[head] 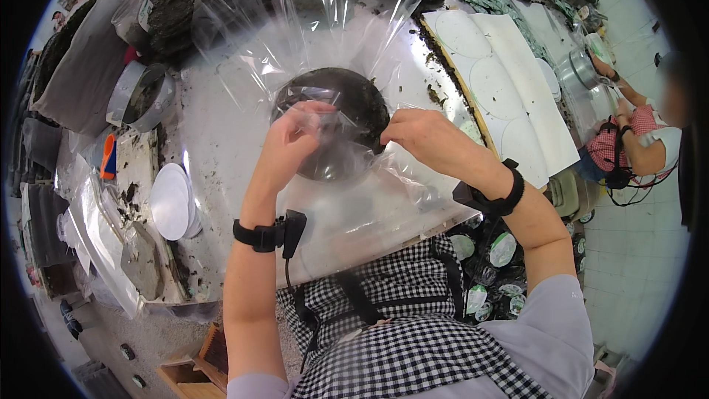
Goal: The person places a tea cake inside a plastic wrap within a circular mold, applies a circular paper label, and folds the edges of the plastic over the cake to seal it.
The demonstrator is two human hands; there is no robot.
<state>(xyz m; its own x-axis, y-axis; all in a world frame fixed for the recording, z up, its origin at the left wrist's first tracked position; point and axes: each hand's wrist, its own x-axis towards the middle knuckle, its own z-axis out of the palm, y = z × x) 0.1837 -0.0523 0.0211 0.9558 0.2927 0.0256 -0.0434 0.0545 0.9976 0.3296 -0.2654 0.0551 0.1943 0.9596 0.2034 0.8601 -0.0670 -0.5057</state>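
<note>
A dark, round pressed cake [363, 97], possibly of dried seaweed, lies on a large sheet of clear plastic film [332, 213] in front of me. The film's far part stands up in creases behind the cake, and a folded portion covers its near side. My left hand [291, 138] pinches gathered film over the cake's left half. At the cake's right edge, my right hand [429, 136] has thumb and fingers closed on the film. Glare and film layers blur what is right under the fingertips.
White sheets with drawn circles [498, 88] lie at right; beyond them a co-worker's hand [604, 66] is at a round metal container [581, 69]. Leftward are white paper discs [170, 202], an orange-and-blue tool [108, 156] and a clear ring [124, 91]. Dark cakes [183, 22] line the back.
</note>
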